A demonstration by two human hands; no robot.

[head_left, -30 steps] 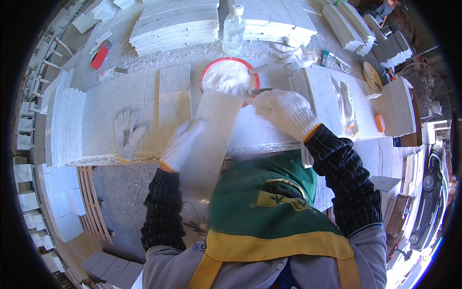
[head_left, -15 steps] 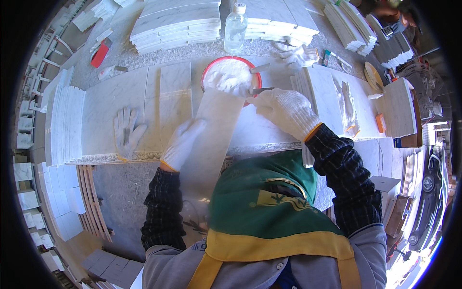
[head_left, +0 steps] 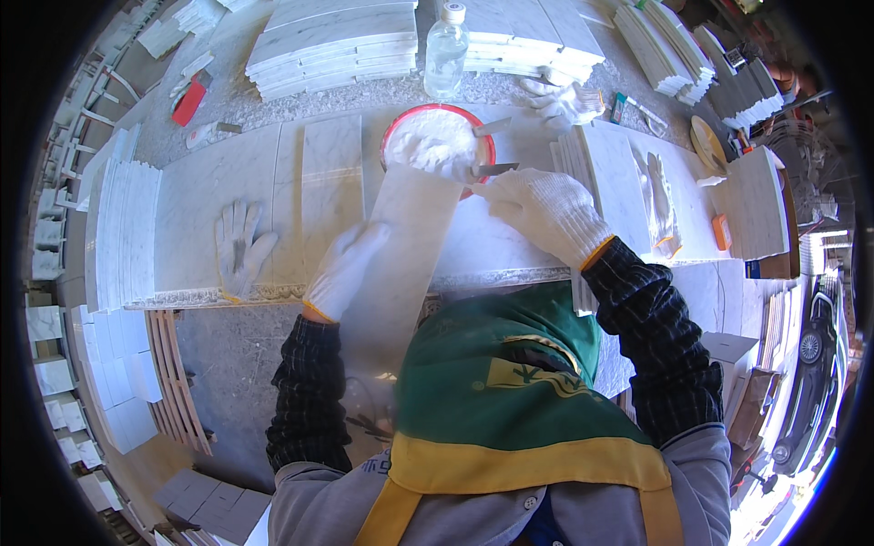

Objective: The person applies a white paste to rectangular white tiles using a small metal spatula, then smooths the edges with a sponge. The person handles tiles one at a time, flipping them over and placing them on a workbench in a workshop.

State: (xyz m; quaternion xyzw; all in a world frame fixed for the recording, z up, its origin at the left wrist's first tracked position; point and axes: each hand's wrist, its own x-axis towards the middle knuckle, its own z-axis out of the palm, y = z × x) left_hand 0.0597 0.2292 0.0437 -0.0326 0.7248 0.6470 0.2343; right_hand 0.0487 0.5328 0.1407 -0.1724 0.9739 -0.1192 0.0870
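Observation:
A long, pale marble tile (head_left: 401, 246) slants from the bowl's near rim down toward my apron. My left hand (head_left: 348, 268), in a white knit glove, grips the tile along its left edge. My right hand (head_left: 546, 211), gloved too, is closed beside the tile's upper right corner; what its fingertips pinch, if anything, is hidden. Just beyond the tile stands a red-rimmed bowl (head_left: 428, 141) of white paste. Two flat scraper blades stick out over its right side: an upper blade (head_left: 494, 127) and a lower blade (head_left: 496, 168) just above my right fingers.
A clear bottle (head_left: 446, 55) stands behind the bowl, before stacked tiles (head_left: 332, 55). A loose glove (head_left: 241, 250) lies on the left slabs, with more gloves (head_left: 560, 102) at back right. Tile stacks (head_left: 123, 237) flank the bench. A red-handled tool (head_left: 189, 100) lies far left.
My right hand has shifted slightly right and down, baring more of the lower scraper blade. My left hand and the tile stay nearly still.

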